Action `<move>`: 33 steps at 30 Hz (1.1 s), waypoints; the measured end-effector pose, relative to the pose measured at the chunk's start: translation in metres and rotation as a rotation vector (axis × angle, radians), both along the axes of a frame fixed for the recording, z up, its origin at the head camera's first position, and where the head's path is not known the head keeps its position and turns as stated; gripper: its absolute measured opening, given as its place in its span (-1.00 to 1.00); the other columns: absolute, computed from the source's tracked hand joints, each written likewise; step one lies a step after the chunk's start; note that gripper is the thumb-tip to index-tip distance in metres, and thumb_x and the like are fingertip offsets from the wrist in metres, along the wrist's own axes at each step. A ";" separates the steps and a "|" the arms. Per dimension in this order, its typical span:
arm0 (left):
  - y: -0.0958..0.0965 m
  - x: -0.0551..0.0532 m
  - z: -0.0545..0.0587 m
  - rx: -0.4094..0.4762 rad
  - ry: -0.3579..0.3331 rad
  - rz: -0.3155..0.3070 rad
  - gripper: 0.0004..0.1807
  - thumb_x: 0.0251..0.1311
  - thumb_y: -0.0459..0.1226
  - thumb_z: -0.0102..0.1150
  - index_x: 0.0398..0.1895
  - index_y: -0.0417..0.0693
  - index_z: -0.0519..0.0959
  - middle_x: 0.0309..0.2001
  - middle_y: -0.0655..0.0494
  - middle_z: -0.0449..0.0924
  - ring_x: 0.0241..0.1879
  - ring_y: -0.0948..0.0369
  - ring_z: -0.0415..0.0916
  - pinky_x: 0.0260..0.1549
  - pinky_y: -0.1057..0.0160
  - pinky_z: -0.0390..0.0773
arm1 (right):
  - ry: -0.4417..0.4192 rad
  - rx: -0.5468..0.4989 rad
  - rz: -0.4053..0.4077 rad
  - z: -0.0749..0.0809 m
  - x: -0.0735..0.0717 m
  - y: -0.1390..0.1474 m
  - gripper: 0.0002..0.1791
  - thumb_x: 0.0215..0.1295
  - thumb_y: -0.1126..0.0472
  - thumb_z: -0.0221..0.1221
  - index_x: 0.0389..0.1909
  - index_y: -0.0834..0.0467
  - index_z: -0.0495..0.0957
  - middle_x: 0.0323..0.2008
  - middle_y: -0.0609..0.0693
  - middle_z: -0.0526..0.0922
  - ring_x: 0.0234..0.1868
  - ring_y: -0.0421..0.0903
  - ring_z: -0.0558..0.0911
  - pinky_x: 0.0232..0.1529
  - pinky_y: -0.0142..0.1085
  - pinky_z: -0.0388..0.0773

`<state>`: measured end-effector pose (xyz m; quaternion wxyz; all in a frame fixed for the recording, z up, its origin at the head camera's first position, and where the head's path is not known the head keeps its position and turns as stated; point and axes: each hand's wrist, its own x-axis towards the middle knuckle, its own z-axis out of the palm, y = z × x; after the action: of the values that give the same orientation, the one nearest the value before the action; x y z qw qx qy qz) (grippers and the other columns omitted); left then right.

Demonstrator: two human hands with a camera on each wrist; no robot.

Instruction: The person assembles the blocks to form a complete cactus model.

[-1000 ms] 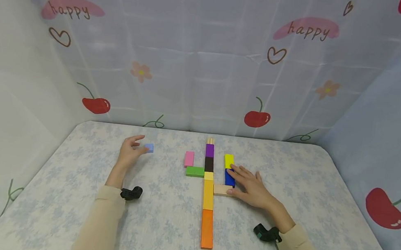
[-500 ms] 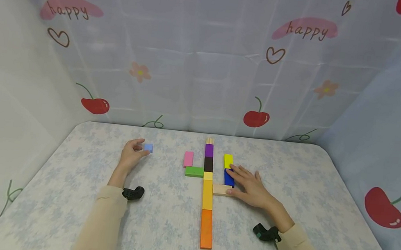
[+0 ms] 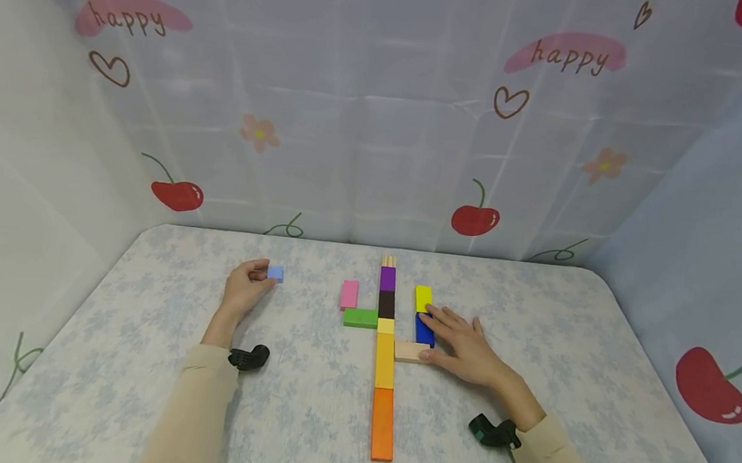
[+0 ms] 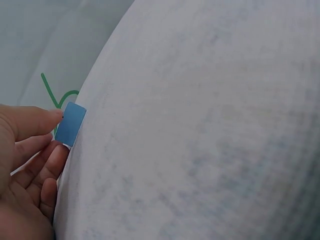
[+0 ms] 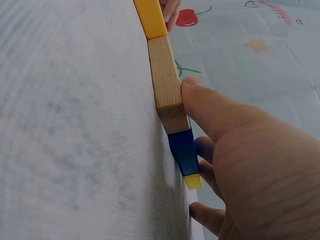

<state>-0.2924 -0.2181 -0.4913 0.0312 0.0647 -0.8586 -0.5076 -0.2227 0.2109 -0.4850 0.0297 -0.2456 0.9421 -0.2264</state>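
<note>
At the left of the table, my left hand [image 3: 244,293] pinches a small light blue block [image 3: 276,274] between thumb and fingers; the left wrist view shows the block [image 4: 71,124] at the fingertips. My right hand [image 3: 464,347] lies spread, its fingers on the dark blue block [image 3: 424,333] and its thumb touching the plain wooden block [image 3: 408,352]. A yellow block [image 3: 423,298] stands just beyond the dark blue one. In the right wrist view the thumb rests against the side of the wooden block [image 5: 166,75].
A line of blocks runs up the middle: orange [image 3: 382,425], amber [image 3: 385,361], pale yellow, black [image 3: 386,304] and purple [image 3: 388,278], with thin pale sticks at the far end. A green block [image 3: 360,318] and a pink block [image 3: 349,295] adjoin on its left.
My left hand has shifted slightly right, and its fingers have closed in on the light blue block. The right hand and the other blocks stay put.
</note>
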 end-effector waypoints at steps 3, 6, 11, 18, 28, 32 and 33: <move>0.001 0.000 0.000 -0.012 0.003 0.006 -0.48 0.32 -0.34 0.13 0.34 -0.23 0.38 0.13 -0.27 0.45 0.12 -0.08 0.41 0.10 -0.01 0.47 | -0.007 -0.003 -0.001 0.001 0.000 -0.001 -0.25 0.28 -0.22 0.18 0.43 0.00 0.31 0.49 0.07 0.20 0.51 0.24 0.09 0.28 0.53 -0.25; 0.001 -0.001 -0.001 -0.019 0.002 0.006 -0.50 0.33 -0.35 0.12 0.34 -0.24 0.38 0.13 -0.28 0.45 0.12 -0.09 0.41 0.09 0.00 0.48 | -0.008 -0.004 -0.001 0.001 0.000 -0.001 -0.25 0.28 -0.22 0.18 0.43 0.00 0.31 0.49 0.07 0.20 0.51 0.24 0.09 0.28 0.53 -0.25; 0.000 -0.001 -0.001 -0.026 0.004 0.008 -0.53 0.35 -0.37 0.10 0.31 -0.25 0.40 0.12 -0.28 0.46 0.11 -0.08 0.42 0.08 0.01 0.48 | -0.003 -0.009 0.002 0.001 0.000 -0.001 -0.25 0.28 -0.22 0.19 0.43 0.00 0.32 0.49 0.07 0.20 0.51 0.24 0.09 0.27 0.53 -0.25; 0.002 -0.002 -0.001 -0.050 0.008 0.017 -0.56 0.36 -0.35 0.08 0.28 -0.26 0.43 0.06 -0.25 0.49 0.04 -0.08 0.45 0.01 0.03 0.50 | 0.002 -0.008 0.004 0.001 0.000 -0.001 -0.25 0.29 -0.21 0.18 0.43 0.01 0.31 0.49 0.07 0.20 0.51 0.24 0.10 0.27 0.54 -0.25; 0.002 -0.001 0.001 -0.087 0.034 0.029 -0.60 0.35 -0.35 0.11 0.22 -0.28 0.49 -0.01 -0.26 0.54 -0.04 -0.06 0.49 -0.06 0.06 0.52 | 0.009 -0.010 0.008 0.001 0.000 -0.001 -0.26 0.29 -0.21 0.18 0.43 0.00 0.32 0.50 0.06 0.20 0.51 0.24 0.10 0.27 0.54 -0.24; 0.003 -0.001 0.001 -0.080 0.029 0.034 -0.61 0.36 -0.34 0.11 0.21 -0.27 0.49 0.04 -0.26 0.54 -0.03 -0.06 0.49 -0.06 0.06 0.53 | 0.007 -0.010 0.007 0.001 0.001 -0.001 -0.26 0.29 -0.22 0.17 0.43 0.00 0.31 0.50 0.05 0.20 0.51 0.23 0.10 0.27 0.53 -0.24; 0.003 -0.001 0.000 -0.077 0.029 0.037 -0.61 0.36 -0.34 0.11 0.21 -0.27 0.50 0.04 -0.26 0.54 -0.03 -0.06 0.49 -0.07 0.07 0.53 | 0.006 -0.011 0.007 0.001 0.000 0.000 -0.26 0.29 -0.22 0.17 0.43 0.00 0.31 0.50 0.05 0.20 0.51 0.23 0.10 0.27 0.53 -0.24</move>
<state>-0.2931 -0.2152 -0.4909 0.0556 0.0722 -0.8755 -0.4746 -0.2222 0.2105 -0.4845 0.0264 -0.2497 0.9400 -0.2308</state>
